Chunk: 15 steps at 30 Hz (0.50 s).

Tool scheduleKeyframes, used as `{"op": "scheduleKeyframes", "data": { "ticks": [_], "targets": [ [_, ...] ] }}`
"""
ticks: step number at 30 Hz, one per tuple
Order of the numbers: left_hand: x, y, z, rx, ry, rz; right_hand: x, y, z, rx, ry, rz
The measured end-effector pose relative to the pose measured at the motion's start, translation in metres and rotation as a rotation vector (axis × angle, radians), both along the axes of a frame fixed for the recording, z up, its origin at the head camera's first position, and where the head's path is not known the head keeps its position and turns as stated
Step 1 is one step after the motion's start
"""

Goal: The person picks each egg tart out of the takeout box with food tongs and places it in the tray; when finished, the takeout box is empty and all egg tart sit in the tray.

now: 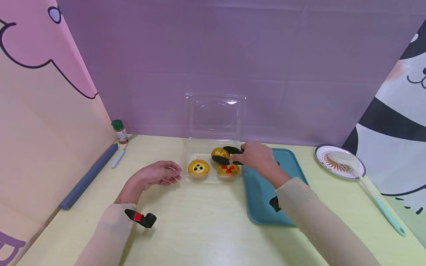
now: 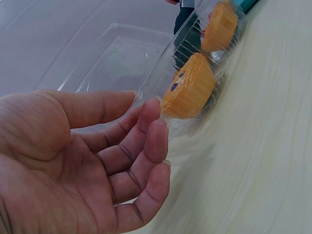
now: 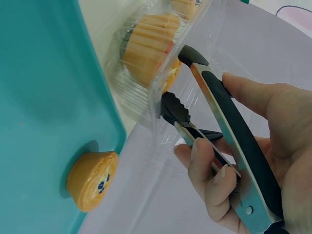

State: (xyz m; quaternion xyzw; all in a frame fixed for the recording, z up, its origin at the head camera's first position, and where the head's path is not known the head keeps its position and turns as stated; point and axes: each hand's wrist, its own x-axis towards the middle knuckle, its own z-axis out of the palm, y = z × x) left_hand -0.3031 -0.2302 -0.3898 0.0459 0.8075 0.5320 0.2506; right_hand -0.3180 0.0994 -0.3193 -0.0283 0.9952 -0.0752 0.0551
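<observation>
Tongs (image 1: 229, 155) sit gripped in the right hand (image 1: 257, 157) over the clear box (image 1: 213, 147) holding 3 tarts (image 1: 198, 168). Left hand (image 2: 92, 165), fingers relaxed, touches the box's near-left corner. Right wrist view: another tart (image 3: 91, 180) on the teal tray (image 3: 44, 97). No writing is readable.

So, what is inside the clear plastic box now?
The clear plastic box holds three tarts: a blueberry tart, a red-topped tart and a yellow tart behind. The black tongs in the right hand partly cover the yellow one.
</observation>
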Motion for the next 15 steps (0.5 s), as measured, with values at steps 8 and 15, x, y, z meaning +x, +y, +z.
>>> {"op": "scheduleKeyframes", "data": {
  "ticks": [8, 15],
  "targets": [
    [0.0008, 0.0014, 0.0001, 0.012, 0.002, -0.014, -0.0008, -0.0014, 0.0018, 0.004, -0.026, -0.007],
    [0.0023, 0.0004, 0.0007, -0.002, 0.003, -0.003, 0.0011, 0.0003, 0.0029, 0.01, 0.001, 0.015]
  ]
}}
